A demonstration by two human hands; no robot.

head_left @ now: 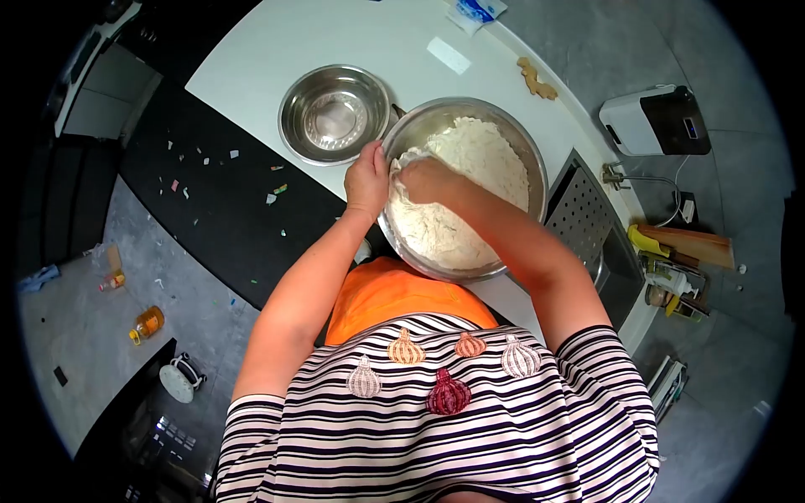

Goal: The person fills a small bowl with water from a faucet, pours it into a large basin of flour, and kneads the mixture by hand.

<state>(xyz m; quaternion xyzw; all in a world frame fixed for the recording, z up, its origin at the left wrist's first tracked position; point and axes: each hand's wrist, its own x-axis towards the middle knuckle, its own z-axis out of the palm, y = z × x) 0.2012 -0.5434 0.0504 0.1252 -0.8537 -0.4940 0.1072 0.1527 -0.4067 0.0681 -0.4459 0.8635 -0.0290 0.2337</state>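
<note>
A large steel mixing bowl (539, 159) stands near the counter's front edge, with a lot of pale flour (482, 159) in it. At the bowl's left rim my left hand (366, 180) is closed, its fingers wrapped over the edge. My right hand (425, 180) reaches down inside the bowl by the left wall, curled into the flour. White flour coats its fingers, and their tips are hidden. Just left of the large bowl sits a smaller steel bowl (292, 117) with nothing in it.
At the right lies a sink with a perforated tray (579, 201) and a faucet (615, 175). A piece of ginger (537, 81), a white card (449, 55) and a blue-white packet (476, 12) are farther back. A white-and-black appliance (654, 121) hangs beyond the counter.
</note>
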